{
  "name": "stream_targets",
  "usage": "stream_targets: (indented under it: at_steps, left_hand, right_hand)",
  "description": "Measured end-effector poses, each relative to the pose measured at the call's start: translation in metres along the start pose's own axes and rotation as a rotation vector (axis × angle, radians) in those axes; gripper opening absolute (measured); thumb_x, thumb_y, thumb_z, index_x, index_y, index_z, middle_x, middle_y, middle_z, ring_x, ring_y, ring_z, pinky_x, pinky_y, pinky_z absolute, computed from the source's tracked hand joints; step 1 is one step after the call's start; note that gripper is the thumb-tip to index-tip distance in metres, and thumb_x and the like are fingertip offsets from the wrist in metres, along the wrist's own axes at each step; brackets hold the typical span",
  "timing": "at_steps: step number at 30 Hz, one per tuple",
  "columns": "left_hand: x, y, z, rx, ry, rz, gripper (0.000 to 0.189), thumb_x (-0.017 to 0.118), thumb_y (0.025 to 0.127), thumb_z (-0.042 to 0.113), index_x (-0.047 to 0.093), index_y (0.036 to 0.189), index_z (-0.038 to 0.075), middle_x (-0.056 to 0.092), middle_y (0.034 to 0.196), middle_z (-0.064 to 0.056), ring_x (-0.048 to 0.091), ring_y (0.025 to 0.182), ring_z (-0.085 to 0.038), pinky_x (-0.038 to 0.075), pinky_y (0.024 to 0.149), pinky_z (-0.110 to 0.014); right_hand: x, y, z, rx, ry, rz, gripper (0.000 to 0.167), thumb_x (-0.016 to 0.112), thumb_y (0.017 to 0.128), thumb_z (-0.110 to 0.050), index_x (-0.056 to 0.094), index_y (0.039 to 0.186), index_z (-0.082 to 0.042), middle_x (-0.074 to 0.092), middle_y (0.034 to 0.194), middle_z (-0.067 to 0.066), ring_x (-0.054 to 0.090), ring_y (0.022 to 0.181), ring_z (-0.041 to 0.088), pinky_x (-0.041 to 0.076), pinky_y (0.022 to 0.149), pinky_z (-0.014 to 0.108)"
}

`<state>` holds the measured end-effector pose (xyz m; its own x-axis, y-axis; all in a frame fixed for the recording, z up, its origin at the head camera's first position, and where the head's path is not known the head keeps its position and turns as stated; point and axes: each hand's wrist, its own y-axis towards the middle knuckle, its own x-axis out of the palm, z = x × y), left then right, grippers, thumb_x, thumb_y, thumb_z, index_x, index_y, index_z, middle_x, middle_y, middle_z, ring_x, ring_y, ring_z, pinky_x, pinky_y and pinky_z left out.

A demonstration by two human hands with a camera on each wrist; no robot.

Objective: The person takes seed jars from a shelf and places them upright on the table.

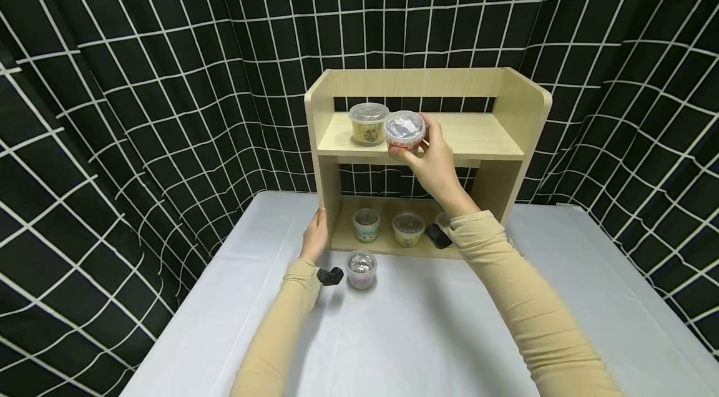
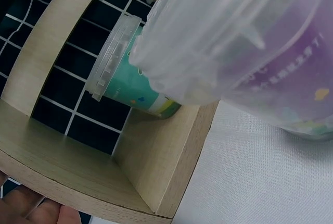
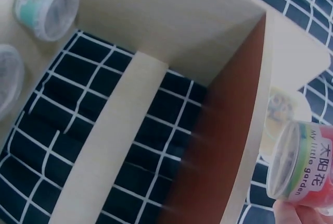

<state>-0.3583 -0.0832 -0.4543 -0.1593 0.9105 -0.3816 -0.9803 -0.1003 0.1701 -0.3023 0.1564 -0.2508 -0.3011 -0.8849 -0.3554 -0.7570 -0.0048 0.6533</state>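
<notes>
The red cup (image 1: 405,130) is held at the front of the upper shelf (image 1: 469,135), just right of the yellow cup (image 1: 368,125); we cannot tell whether its base touches the board. The right grip (image 1: 435,163) is closed to the cup's width, thumb on the near side and fingers round the right wall. The left grip (image 1: 315,238) holds no cup; it lies, fingers extended, along the outside of the left side panel (image 1: 327,191).

Handling: we judge the cup light, with a thin, smooth plastic wall that is stiff at the rim but likely to flex under a hard squeeze. It may slip if pinched with fingertips alone. We recommend taking hold round the printed label (image 3: 314,164), below the lid (image 3: 283,160), with even, moderate pressure. Do not lift by the lid, which may pop off. We expect the purple cup (image 1: 361,270) on the table (image 1: 404,334) to handle alike.
</notes>
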Motion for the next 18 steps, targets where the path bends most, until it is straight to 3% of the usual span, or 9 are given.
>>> stream_targets:
  at_steps: [9, 18]
  left_hand:
    - [-0.001, 0.002, -0.001, -0.010, -0.017, -0.010, 0.066, 0.020, 0.098, 0.055, 0.034, 0.144, 0.010, 0.035, 0.144, -0.012, 0.029, 0.130, -0.037, 0.023, 0.107, -0.048]
    - [-0.001, -0.001, 0.003, -0.013, -0.019, 0.005, 0.065, 0.020, 0.099, 0.053, 0.034, 0.144, 0.009, 0.035, 0.144, -0.013, 0.030, 0.130, -0.036, 0.023, 0.107, -0.046]
  right_hand:
    - [0.006, -0.023, 0.001, 0.009, 0.026, -0.050, 0.084, 0.077, 0.077, -0.018, 0.025, 0.142, -0.002, 0.043, 0.132, 0.018, 0.043, 0.123, 0.023, 0.034, 0.101, 0.025]
    - [0.008, -0.047, 0.019, 0.036, 0.005, -0.083, 0.082, 0.076, 0.078, -0.020, 0.027, 0.141, -0.002, 0.043, 0.132, 0.018, 0.044, 0.122, 0.026, 0.037, 0.100, 0.029]
